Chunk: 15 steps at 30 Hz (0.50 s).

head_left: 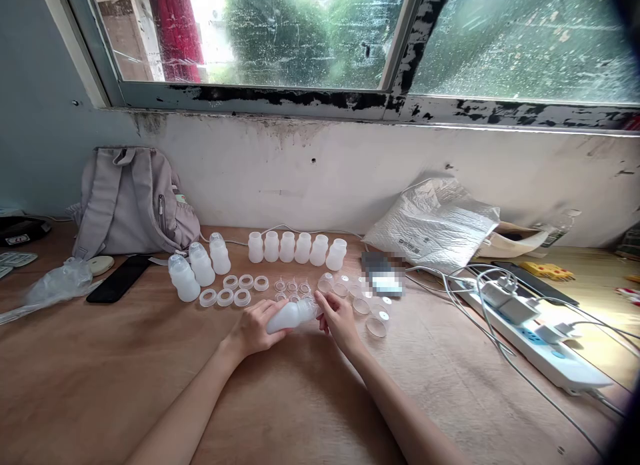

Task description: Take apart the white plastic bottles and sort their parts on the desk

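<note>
1. Bare forearms [195,405] come nearest, stretched over the wide wooden desk [290,412], which runs back to a pale, stained wall [280,172].
2. Above that wall I see a big spotted window [310,38] in a peeling frame, greenery beyond the glass.
3. Over on the left, a mauve-grey backpack [133,198] stands on the desk against the wall.
4. Towards the right, a crumpled silver bag [435,218] rests by the wall.
5. Along the right side lies a white power strip [527,333], with plugs and pale cables about it.
6. Both hands are busy over the middle of the desk: the left hand [257,326] is wrapped round a frosted bottle [285,318], tipped over with its top to the right, while the right hand [340,315] pinches the clear cap [309,310] at that end. Whether it is seated, I can't tell.
7. Before the backpack, a black phone [119,280] lies flat.
8. Three capped bottles [201,264] stand left of the hands; six more bottles [303,248] line up near the wall.
9. Clear covers [361,306] lie just beside the right hand.
10. Six white rings [226,304], in two rows of three, lie beyond the left hand.
11. Several white discs [384,315] lie among the covers.
</note>
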Each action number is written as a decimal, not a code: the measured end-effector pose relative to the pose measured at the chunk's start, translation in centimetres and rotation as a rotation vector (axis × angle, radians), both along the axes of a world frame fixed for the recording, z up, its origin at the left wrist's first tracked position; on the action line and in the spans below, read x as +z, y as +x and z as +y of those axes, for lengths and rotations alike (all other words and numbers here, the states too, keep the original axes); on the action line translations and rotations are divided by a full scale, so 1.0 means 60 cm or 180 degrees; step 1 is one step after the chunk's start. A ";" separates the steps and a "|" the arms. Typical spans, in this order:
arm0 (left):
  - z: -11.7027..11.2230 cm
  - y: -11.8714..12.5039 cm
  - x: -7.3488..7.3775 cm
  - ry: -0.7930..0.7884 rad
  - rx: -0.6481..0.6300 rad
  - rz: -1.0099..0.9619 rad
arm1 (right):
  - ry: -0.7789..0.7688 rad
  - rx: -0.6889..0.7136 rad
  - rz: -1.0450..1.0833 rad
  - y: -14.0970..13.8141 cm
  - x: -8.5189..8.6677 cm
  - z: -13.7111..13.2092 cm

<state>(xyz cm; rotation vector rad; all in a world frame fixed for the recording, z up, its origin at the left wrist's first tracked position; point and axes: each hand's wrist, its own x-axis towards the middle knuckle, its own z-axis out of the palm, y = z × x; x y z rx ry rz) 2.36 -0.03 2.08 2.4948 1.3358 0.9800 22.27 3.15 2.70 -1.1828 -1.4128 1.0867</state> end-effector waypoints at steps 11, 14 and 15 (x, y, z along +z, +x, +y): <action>-0.016 0.019 -0.014 0.0005 -0.0159 -0.0029 | 0.0696 -0.0591 -0.0726 -0.023 -0.013 -0.022; -0.018 0.021 -0.014 0.0027 -0.0173 0.0007 | 0.0680 -0.0598 -0.0814 -0.025 -0.012 -0.025; -0.018 0.022 -0.013 0.0038 -0.0168 0.0039 | 0.0688 -0.0610 -0.0831 -0.025 -0.012 -0.025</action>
